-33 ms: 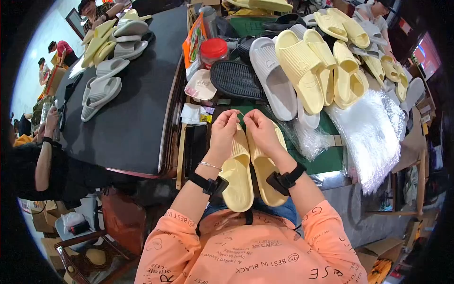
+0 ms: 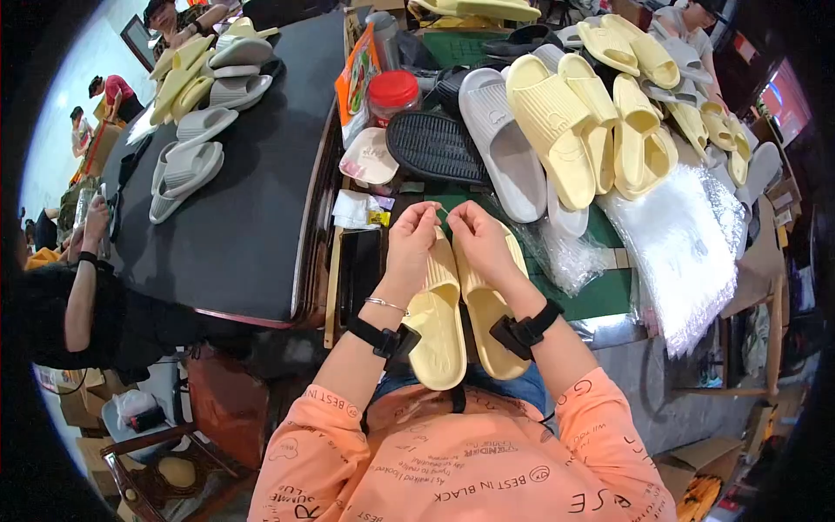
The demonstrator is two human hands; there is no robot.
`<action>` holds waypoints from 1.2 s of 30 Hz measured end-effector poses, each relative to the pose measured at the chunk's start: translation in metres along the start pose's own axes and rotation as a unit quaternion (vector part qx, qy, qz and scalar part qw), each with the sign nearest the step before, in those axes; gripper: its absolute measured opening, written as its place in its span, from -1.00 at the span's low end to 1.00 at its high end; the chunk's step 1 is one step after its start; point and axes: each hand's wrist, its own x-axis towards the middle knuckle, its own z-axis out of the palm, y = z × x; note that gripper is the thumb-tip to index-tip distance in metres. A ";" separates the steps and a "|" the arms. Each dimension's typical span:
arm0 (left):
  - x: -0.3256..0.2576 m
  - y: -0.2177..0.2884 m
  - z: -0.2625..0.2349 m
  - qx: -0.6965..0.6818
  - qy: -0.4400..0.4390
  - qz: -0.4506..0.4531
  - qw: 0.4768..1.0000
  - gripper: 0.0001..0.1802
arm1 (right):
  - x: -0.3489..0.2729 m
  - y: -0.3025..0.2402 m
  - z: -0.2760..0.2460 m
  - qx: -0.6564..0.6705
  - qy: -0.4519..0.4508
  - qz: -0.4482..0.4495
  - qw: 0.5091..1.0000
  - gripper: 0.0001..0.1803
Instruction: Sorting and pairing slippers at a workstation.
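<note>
Yellow slippers (image 2: 457, 317) paired soles-up, left hand (image 2: 414, 245), right hand (image 2: 479, 242) pinching above

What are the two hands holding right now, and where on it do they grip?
The left hand and right hand pinch a thin pale strand between their fingertips, above the toe ends of a pair of yellow slippers. Whether the strand joins the slippers cannot be told.

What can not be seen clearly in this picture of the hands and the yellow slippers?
- Head view: the thin item pinched between the left hand and the right hand is too small to identify.
- Head view: the toe ends of the pair of yellow slippers are covered by both hands.
- Head view: the slippers' heel ends hang past the green table edge, over the lap.
</note>
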 end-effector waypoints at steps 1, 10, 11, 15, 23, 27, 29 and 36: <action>0.000 0.000 0.000 -0.012 0.004 -0.007 1.000 -0.85 | 0.000 0.001 0.000 0.014 -0.001 -0.006 1.000 -0.86; 0.000 -0.002 0.000 0.003 0.008 0.006 1.000 -0.85 | 0.001 0.003 0.000 -0.011 -0.010 0.013 1.000 -0.88; 0.001 -0.003 0.001 0.002 0.007 0.007 1.000 -0.85 | 0.001 0.001 -0.001 -0.012 -0.010 0.012 1.000 -0.88; 0.005 -0.002 0.003 0.015 0.010 0.005 1.000 -0.85 | 0.004 -0.002 -0.003 -0.001 -0.005 0.026 1.000 -0.86; 0.001 -0.007 -0.006 0.086 0.006 0.038 0.996 -0.88 | -0.001 -0.003 0.004 -0.038 0.027 -0.031 0.998 -0.83; -0.006 -0.006 0.008 0.075 0.000 0.052 0.996 -0.80 | -0.007 -0.001 -0.003 -0.066 0.040 -0.019 0.997 -0.86; -0.009 -0.004 0.007 0.053 0.011 0.033 0.998 -0.80 | -0.009 -0.002 -0.002 -0.032 0.023 0.006 0.999 -0.88; -0.005 0.003 0.009 0.060 0.014 0.022 0.998 -0.82 | -0.003 -0.001 0.002 0.078 0.021 0.030 0.996 -0.92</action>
